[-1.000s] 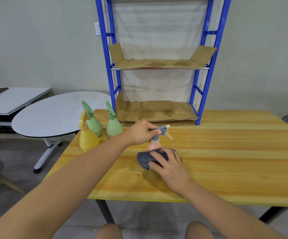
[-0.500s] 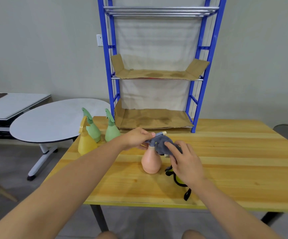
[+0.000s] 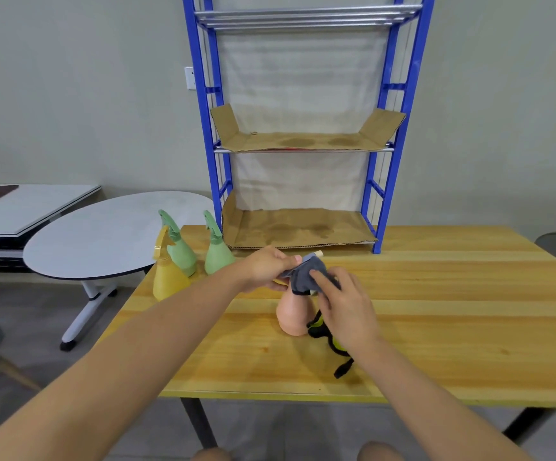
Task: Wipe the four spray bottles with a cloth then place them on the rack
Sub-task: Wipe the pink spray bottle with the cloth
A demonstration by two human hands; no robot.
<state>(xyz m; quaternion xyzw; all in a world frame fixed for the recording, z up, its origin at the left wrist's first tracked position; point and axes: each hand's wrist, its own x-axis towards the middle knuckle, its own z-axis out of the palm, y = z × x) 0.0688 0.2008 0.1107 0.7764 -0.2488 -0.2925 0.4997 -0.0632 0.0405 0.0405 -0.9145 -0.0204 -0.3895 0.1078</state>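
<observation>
Peach-pink plastic marks the spray bottle (image 3: 292, 314) being wiped; it stands upright near the middle of the wooden tabletop (image 3: 452, 304), its sprayer head wrapped in a dark grey cloth (image 3: 304, 276). The left hand (image 3: 267, 272), coming in from 8 o'clock of the bottle, has its fingers closed on the sprayer head and the cloth's edge. The right hand (image 3: 345, 306), at the bottle's 4 o'clock, presses the cloth against the sprayer with its fingers curled over the fabric, clamped on it. A black strap with a yellow-green patch (image 3: 331, 344) trails below the right hand down to the tabletop. At 10 o'clock from the peach bottle three more spray bottles stand close together at the tabletop's left edge: a yellow bottle (image 3: 167, 281) nearest the viewer, a green bottle (image 3: 180, 252) just behind it, and a second green bottle (image 3: 216, 252) just beside that, to the right. At 12 o'clock a blue metal rack (image 3: 386, 134) stands at the tabletop's far edge, its bottom and middle shelves lined with brown cardboard (image 3: 299, 227). A white oval table (image 3: 103, 232) sits well apart at 9 o'clock.
</observation>
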